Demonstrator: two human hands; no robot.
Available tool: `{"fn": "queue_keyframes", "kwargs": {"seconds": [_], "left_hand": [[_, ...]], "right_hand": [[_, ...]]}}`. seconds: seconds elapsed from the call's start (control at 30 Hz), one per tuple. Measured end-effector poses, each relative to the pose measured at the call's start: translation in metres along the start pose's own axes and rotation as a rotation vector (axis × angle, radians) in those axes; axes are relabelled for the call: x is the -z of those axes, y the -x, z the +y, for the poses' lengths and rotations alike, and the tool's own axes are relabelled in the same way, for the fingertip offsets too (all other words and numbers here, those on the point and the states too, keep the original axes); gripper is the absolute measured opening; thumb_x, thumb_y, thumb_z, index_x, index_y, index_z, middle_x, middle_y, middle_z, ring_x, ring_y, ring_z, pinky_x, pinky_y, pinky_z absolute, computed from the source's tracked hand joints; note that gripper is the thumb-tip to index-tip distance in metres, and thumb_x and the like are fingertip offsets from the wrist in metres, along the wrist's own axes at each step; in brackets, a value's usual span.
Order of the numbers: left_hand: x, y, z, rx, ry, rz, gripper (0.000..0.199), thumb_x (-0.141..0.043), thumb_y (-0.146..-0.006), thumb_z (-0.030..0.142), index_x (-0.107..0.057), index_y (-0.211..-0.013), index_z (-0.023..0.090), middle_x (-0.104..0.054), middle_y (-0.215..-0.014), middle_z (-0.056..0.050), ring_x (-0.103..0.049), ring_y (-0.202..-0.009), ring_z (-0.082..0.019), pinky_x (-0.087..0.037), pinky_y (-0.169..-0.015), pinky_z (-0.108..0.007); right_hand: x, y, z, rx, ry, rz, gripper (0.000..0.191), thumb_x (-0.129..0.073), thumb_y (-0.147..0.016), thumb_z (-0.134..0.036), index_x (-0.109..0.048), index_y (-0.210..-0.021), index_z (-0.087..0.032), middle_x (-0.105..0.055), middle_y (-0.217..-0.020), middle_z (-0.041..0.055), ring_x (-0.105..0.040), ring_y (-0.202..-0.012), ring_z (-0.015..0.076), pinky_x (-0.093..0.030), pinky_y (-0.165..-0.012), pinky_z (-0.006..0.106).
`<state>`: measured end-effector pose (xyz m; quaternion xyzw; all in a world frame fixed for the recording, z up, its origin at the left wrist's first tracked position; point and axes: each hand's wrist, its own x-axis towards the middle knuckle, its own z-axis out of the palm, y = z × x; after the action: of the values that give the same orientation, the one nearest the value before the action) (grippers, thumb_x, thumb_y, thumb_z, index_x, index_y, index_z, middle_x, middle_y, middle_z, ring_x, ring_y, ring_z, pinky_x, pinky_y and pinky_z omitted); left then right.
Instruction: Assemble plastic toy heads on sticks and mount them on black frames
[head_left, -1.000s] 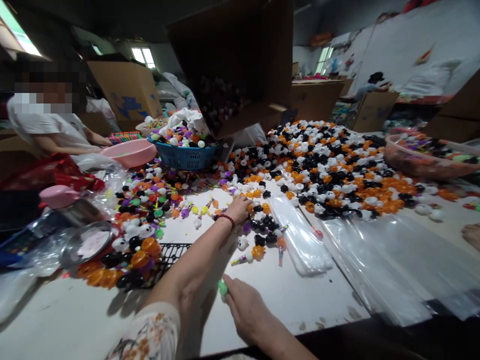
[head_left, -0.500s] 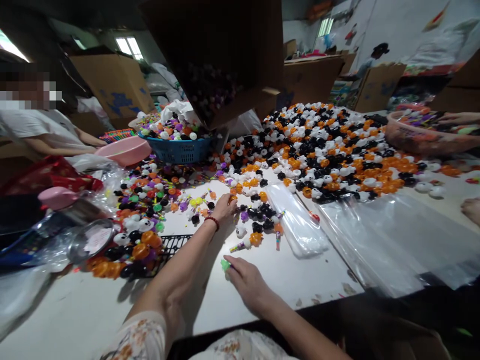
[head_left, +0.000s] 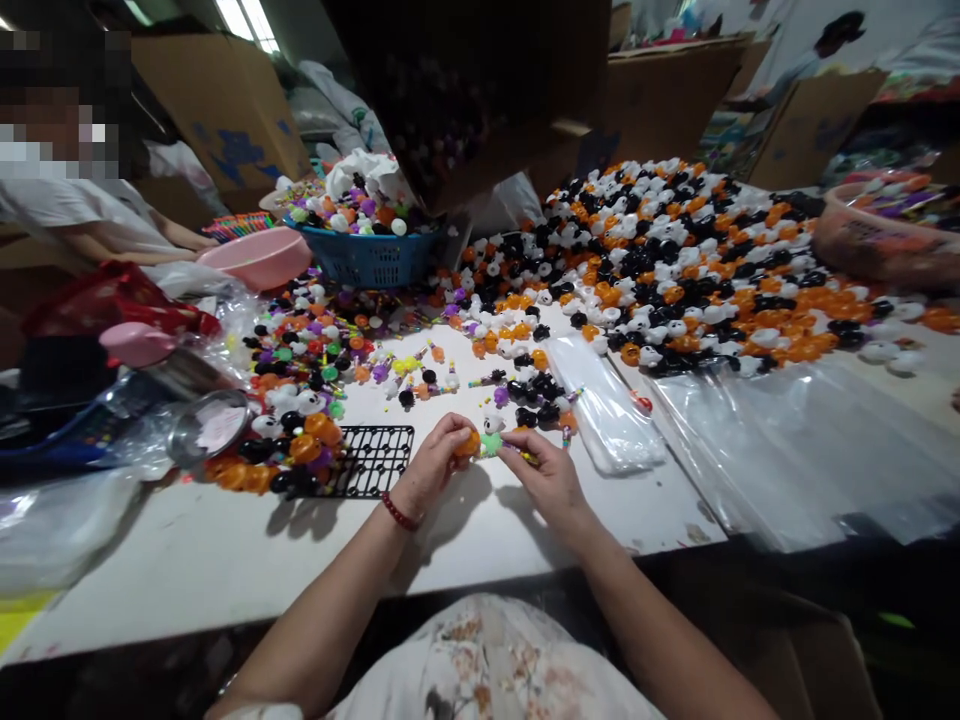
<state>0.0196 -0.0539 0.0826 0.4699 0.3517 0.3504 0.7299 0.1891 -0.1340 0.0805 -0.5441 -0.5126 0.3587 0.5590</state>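
Head view: left hand point(head_left: 429, 468) pinches a small orange toy head point(head_left: 468, 443) between thumb and fingertips, red bead bracelet point(head_left: 397, 513) on the wrist. Right hand point(head_left: 550, 478) has fingers closed on a thin stick piece point(head_left: 516, 453) with a green bit point(head_left: 491, 443) at its tip (blurry, exact shape unclear). Both pieces meet just above the white table point(head_left: 225, 560), in front of the person. Black grid tray point(head_left: 373, 460) just left of the left hand. Clear bags point(head_left: 607, 420) lie to the right. Big pile of orange, black and white toy heads point(head_left: 690, 270) further back, blue basket point(head_left: 367, 255) behind.
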Motion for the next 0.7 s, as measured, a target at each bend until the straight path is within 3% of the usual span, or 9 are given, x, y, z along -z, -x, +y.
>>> {"fn": "queue_keyframes", "kwargs": {"seconds": [0.2,0.4,0.57,0.7], "left_hand": [[0.0,0.005,-0.007,-0.019,-0.024,-0.073,0.025,-0.062,-0.086,0.041,-0.052,-0.081,0.019,-0.051,-0.062,0.005,-0.039,-0.052,-0.007,-0.024,-0.049,-0.02],[-0.004,0.006,-0.012,0.02,-0.174,-0.023,0.038,-0.062,-0.086,0.055,-0.054,-0.077,0.018,-0.049,-0.061,0.005,-0.04,-0.049,-0.006,-0.024,-0.046,-0.02],[-0.009,0.009,-0.014,0.023,-0.269,-0.043,0.041,-0.058,-0.087,0.058,-0.054,-0.077,0.018,-0.049,-0.058,0.005,-0.043,-0.049,-0.007,-0.026,-0.046,-0.02],[-0.015,0.011,-0.015,0.0,-0.297,-0.012,0.043,-0.055,-0.088,0.06,-0.053,-0.076,0.019,-0.048,-0.057,0.005,-0.04,-0.048,-0.007,-0.028,-0.046,-0.021]], "right_hand": [[0.006,0.006,-0.007,0.083,0.121,-0.064,0.021,-0.065,-0.091,-0.036,-0.075,-0.102,-0.021,-0.074,-0.094,0.0047,-0.066,-0.085,0.0181,-0.05,-0.075,0.03],[0.02,0.007,-0.018,0.052,0.115,-0.219,0.02,-0.069,-0.087,-0.035,-0.076,-0.101,-0.022,-0.075,-0.101,0.0062,-0.069,-0.093,0.0205,-0.053,-0.079,0.032],[0.021,0.009,-0.021,-0.01,0.133,-0.215,0.02,-0.069,-0.087,-0.036,-0.075,-0.098,-0.021,-0.076,-0.098,0.0054,-0.069,-0.093,0.0207,-0.053,-0.081,0.032],[0.016,0.013,-0.018,-0.086,0.119,-0.177,0.022,-0.067,-0.087,-0.04,-0.074,-0.095,-0.02,-0.075,-0.091,0.0035,-0.067,-0.081,0.0184,-0.051,-0.07,0.029]]}}
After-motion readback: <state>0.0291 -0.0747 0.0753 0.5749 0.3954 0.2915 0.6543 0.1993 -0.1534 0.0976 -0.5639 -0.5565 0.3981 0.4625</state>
